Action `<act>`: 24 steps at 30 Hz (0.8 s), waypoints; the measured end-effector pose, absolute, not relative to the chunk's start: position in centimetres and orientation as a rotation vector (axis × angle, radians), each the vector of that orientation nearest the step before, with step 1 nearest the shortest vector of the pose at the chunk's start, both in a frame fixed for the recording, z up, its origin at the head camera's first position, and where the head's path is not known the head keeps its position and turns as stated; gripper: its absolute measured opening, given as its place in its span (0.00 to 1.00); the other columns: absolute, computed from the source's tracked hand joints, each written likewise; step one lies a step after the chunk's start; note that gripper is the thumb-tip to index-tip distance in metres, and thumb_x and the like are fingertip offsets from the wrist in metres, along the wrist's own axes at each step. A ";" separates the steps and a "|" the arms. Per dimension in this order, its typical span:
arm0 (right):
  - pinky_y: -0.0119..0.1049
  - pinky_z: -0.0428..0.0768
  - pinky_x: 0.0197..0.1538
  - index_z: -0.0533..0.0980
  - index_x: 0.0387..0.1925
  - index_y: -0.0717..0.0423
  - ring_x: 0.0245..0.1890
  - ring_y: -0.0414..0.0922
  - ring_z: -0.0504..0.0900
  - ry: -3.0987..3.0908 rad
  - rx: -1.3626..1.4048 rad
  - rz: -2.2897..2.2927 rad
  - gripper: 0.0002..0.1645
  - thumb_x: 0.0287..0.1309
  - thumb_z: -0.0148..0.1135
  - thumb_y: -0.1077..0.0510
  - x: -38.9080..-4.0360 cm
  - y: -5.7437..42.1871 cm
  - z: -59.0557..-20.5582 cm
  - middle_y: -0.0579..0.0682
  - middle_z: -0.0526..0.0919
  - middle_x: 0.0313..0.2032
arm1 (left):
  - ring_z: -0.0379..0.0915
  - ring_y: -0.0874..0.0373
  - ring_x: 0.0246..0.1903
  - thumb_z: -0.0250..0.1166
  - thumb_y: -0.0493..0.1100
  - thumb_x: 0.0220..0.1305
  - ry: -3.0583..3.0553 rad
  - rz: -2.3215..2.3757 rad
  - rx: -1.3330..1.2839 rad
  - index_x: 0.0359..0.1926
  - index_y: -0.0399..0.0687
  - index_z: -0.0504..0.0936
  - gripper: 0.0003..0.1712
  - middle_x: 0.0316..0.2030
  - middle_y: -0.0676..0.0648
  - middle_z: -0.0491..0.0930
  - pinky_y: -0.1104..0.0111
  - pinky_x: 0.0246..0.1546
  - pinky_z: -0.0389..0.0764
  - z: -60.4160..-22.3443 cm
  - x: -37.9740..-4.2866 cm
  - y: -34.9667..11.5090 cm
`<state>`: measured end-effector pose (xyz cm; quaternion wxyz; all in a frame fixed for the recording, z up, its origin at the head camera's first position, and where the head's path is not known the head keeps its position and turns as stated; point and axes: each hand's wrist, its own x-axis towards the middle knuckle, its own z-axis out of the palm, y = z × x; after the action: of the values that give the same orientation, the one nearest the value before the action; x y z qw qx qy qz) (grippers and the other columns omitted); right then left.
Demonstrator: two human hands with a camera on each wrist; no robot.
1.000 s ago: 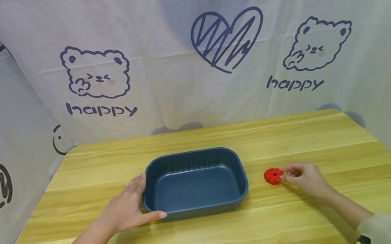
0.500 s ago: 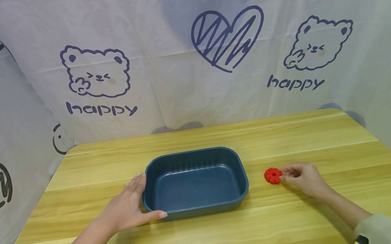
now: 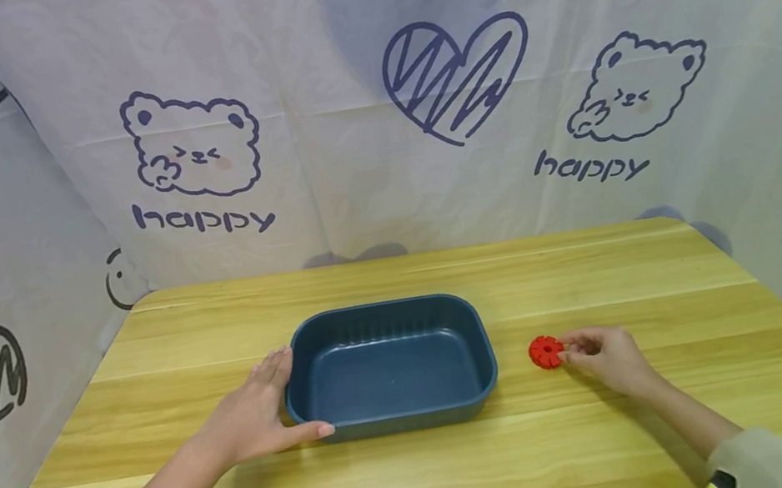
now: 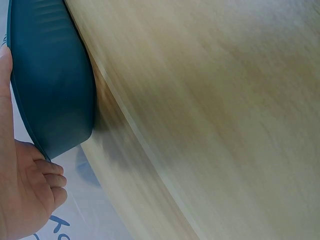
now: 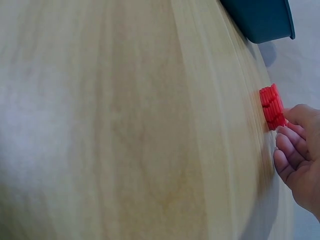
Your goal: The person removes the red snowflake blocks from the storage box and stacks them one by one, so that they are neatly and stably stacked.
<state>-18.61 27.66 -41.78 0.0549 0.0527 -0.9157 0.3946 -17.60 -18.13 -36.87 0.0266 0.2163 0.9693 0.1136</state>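
Note:
A dark blue rectangular plastic basin (image 3: 397,423) sits on the table in the head view. My left hand (image 3: 253,416) rests against its left end, with the thumb stretched along the front rim and the fingers along the side. To the right of the basin is a small stack of red notched plastic discs (image 3: 545,352), each round with a hole in the middle. Its layered edge shows in the right wrist view, where the stack (image 5: 272,107) is low over the wood. My right hand (image 3: 613,358) pinches the stack's right edge between thumb and fingers.
The wooden table (image 3: 427,483) has its far edge against a white cloth (image 3: 350,174) printed with bears, a heart and the word happy. The cloth also hangs along both sides. Near the right hand, the basin's end (image 5: 265,22) shows at the top of the right wrist view.

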 end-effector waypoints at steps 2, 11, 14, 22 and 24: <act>0.25 0.75 0.28 0.80 0.39 0.70 0.25 0.31 0.73 -2.782 0.173 1.189 0.13 0.53 0.64 0.65 -18.6 27.7 -41.8 0.53 0.82 0.28 | 0.50 0.36 0.67 0.58 0.76 0.46 2.995 0.350 0.669 0.68 0.28 0.51 0.66 0.68 0.30 0.52 0.46 0.62 0.62 -36.9 -17.6 -18.1; 0.25 0.74 0.28 0.80 0.40 0.69 0.25 0.31 0.72 -2.794 0.193 1.173 0.13 0.53 0.64 0.64 -18.6 27.7 -41.8 0.52 0.82 0.28 | 0.50 0.35 0.67 0.58 0.76 0.46 2.993 0.357 0.667 0.68 0.28 0.50 0.66 0.68 0.30 0.52 0.45 0.62 0.63 -36.9 -17.6 -18.1; 0.26 0.74 0.28 0.80 0.41 0.69 0.25 0.32 0.72 -2.796 0.189 1.173 0.13 0.54 0.63 0.64 -18.6 27.6 -41.8 0.52 0.82 0.28 | 0.50 0.35 0.67 0.58 0.76 0.46 2.994 0.353 0.667 0.68 0.28 0.50 0.66 0.68 0.30 0.52 0.45 0.61 0.63 -36.9 -17.5 -18.1; 0.26 0.74 0.28 0.80 0.41 0.69 0.25 0.31 0.72 -2.788 0.210 1.172 0.13 0.53 0.63 0.65 -18.6 27.7 -41.8 0.53 0.82 0.28 | 0.50 0.35 0.67 0.58 0.76 0.47 2.996 0.355 0.678 0.68 0.28 0.50 0.66 0.68 0.30 0.52 0.46 0.62 0.62 -36.9 -17.5 -18.2; 0.26 0.74 0.28 0.80 0.41 0.70 0.25 0.31 0.73 -2.787 0.213 1.178 0.13 0.54 0.63 0.65 -18.6 27.7 -41.8 0.53 0.82 0.29 | 0.50 0.36 0.68 0.58 0.76 0.47 2.999 0.354 0.680 0.68 0.28 0.50 0.66 0.68 0.30 0.52 0.46 0.63 0.61 -36.9 -17.5 -18.2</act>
<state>-18.59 27.72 -41.82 0.0542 0.0700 -0.9175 0.3878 -17.49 -18.16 -36.91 0.0231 0.2196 0.9686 0.1143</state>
